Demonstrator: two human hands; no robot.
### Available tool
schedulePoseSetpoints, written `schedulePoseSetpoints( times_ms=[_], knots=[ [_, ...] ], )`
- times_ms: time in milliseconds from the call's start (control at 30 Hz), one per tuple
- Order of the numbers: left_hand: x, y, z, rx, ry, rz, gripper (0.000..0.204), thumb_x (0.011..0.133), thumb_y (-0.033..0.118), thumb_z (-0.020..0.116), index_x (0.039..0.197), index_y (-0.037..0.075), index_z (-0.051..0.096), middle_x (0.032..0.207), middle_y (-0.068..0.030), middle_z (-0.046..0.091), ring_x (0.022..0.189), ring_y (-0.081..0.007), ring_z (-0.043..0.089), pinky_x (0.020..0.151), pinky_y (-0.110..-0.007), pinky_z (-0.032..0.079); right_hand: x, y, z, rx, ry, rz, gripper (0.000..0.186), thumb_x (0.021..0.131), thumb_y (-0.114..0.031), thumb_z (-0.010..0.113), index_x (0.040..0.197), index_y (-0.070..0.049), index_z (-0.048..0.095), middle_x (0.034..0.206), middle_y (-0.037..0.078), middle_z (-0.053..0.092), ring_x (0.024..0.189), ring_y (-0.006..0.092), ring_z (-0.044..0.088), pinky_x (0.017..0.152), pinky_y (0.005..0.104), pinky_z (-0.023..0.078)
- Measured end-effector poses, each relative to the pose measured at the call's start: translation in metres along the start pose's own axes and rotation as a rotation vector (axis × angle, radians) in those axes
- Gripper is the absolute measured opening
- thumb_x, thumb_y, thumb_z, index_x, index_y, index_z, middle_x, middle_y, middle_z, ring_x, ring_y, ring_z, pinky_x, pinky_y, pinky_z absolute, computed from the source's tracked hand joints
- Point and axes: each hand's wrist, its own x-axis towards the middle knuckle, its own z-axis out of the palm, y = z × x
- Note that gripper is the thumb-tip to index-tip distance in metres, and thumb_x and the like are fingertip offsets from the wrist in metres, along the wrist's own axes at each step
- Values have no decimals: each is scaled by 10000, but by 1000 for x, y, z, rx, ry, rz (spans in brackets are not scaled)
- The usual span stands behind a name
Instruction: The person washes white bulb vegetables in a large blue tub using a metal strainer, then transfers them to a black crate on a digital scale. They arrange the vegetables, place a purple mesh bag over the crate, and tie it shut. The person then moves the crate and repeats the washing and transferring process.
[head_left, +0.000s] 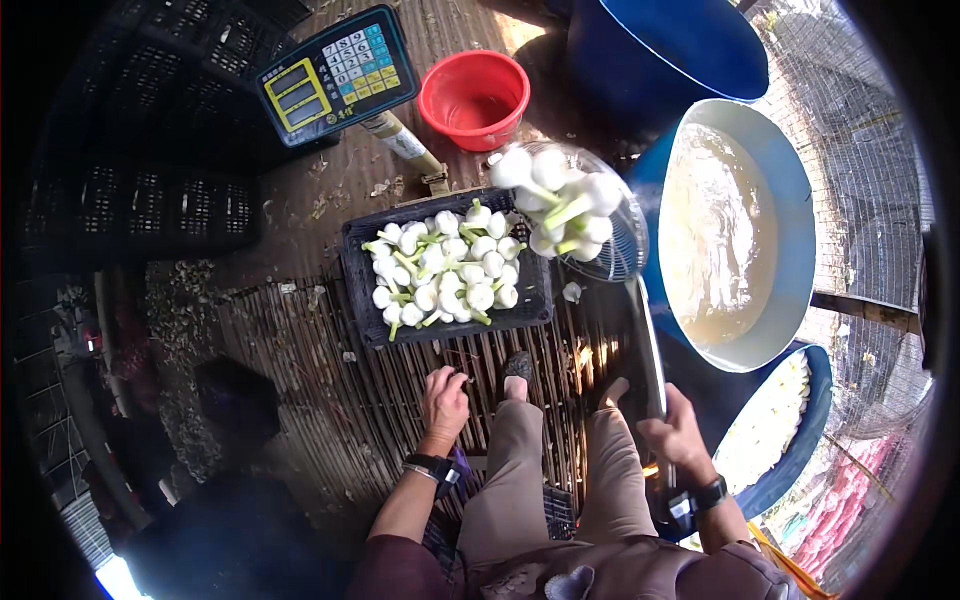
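My right hand is closed around the long metal handle of a wire skimmer. In its round mesh lie several white bulbs with short green stems, which look like fresh garlic. The skimmer hangs between a black plastic crate and a blue tub of cloudy water, over the crate's far right corner. More of the same bulbs fill the crate in a loose layer. Just in front of the crate's near edge, my left hand has its fingers curled; whether anything is in them is hidden.
A digital scale display on a post stands behind the crate, beside a red basin. A large dark-blue tub is at the far right. Another blue tub holds white pieces. Black crates are stacked left.
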Motion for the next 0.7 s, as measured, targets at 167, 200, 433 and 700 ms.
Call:
schedulePoseSetpoints(
  times_ms=[167, 200, 433, 700],
  knots=[
    [-20, -37, -29, -19, 31, -159, 299, 671, -77, 520, 935, 16, 624, 1012, -140, 566, 971, -338, 519, 850, -412, 447, 50, 59, 43, -492, 127, -459, 259, 676, -82, 574, 854, 4, 406, 596, 205, 486, 523, 352, 516, 501, 425, 408],
    [-23, -40, -31, -19, 36, -167, 293, 671, -66, 530, 934, 27, 621, 1010, -134, 565, 970, -339, 518, 849, -413, 450, 49, 52, 48, -554, 159, -462, 258, 680, -85, 575, 853, 4, 406, 604, 212, 502, 538, 363, 530, 510, 426, 418],
    [-22, -52, -20, -137, 65, -157, 296, 670, -57, 544, 937, 51, 614, 993, -117, 564, 949, -335, 524, 826, -408, 460, 25, -14, 44, 143, 77, -113, 188, 710, -6, 541, 885, -40, 486, 565, 44, 487, 394, 139, 452, 366, 267, 371],
    [-2, -56, -35, -198, 80, -151, 283, 680, -39, 550, 936, 61, 619, 971, -116, 570, 923, -330, 538, 815, -409, 462, 6, 21, -31, 854, 90, -156, 131, 784, -51, 530, 897, -81, 472, 569, -48, 369, 383, 48, 329, 324, 176, 299]
  ],
)
